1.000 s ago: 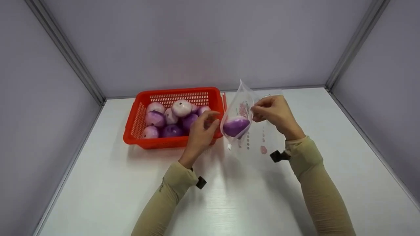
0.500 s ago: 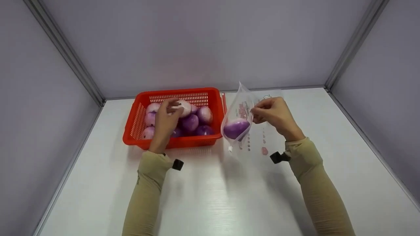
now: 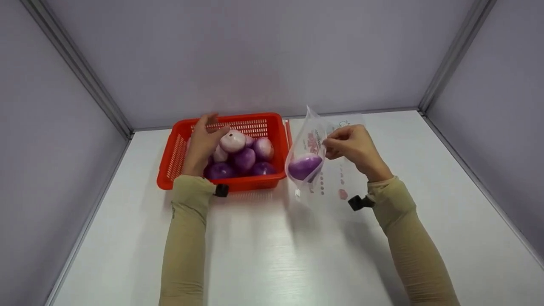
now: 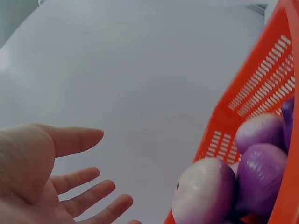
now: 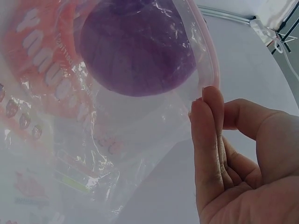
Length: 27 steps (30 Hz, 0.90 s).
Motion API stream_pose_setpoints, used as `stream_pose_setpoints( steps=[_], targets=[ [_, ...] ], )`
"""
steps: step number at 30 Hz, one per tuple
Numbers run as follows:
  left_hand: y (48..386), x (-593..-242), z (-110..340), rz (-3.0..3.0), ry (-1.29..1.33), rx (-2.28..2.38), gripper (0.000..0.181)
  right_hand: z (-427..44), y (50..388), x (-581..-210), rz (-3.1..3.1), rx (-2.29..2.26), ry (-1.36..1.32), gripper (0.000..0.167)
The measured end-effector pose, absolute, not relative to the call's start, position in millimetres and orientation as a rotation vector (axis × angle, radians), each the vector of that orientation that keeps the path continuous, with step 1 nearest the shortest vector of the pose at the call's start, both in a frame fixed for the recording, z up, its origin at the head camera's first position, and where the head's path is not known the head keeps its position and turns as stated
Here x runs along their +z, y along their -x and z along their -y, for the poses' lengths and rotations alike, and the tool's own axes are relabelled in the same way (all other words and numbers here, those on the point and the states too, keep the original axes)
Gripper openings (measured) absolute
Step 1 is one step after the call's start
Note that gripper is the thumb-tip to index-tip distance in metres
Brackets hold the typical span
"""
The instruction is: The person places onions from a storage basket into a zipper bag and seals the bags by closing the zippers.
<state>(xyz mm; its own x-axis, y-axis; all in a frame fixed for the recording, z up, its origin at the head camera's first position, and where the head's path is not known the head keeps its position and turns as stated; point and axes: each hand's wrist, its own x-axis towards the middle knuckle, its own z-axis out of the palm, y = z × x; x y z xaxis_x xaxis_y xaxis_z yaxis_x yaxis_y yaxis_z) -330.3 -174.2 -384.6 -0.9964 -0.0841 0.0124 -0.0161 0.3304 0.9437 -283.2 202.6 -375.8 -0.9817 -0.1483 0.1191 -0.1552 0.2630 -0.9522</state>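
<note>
My left hand (image 3: 201,146) hovers over the left part of a red plastic basket (image 3: 242,183), fingers spread and nothing in them. The left wrist view shows its palm and fingers (image 4: 86,175) beside the basket wall, apart from the onions. Several purple-and-white onions, one pale one (image 3: 233,141) on top, fill the basket; my left hand hides some. To the right, my right hand (image 3: 356,146) pinches the edge of a clear printed plastic bag (image 3: 309,138). The bag's mouth gapes, and one purple onion (image 3: 305,167) is inside it.
A flat clear sheet or bag (image 3: 340,204) with red print lies on the white table (image 3: 272,263) under the held bag. A red-and-white strip (image 3: 287,131) stands out beside the basket's right rim. Grey walls close off the back and both sides.
My left hand has moved left from beside the bag, across the basket to its left part, staying without an onion. My right hand and the bag have hardly moved.
</note>
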Motion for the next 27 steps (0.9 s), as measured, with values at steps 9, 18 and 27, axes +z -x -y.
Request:
stream_pose_setpoints(
  steps=[9, 18, 27],
  targets=[
    [343, -394, 179, 2.575, -0.104, -1.866, 0.064, -203, 280, -376, 2.496, 1.891, -0.308, 0.019],
    [353, -407, 179, 2.708, -0.041, -1.812, 0.079, -203, 281, -375, 2.506, 1.87, -0.3, 0.019],
    [358, -427, 180, 2.841, 0.214, -1.555, 0.088, -204, 281, -378, 2.503, 1.875, -0.295, 0.019]
  ],
)
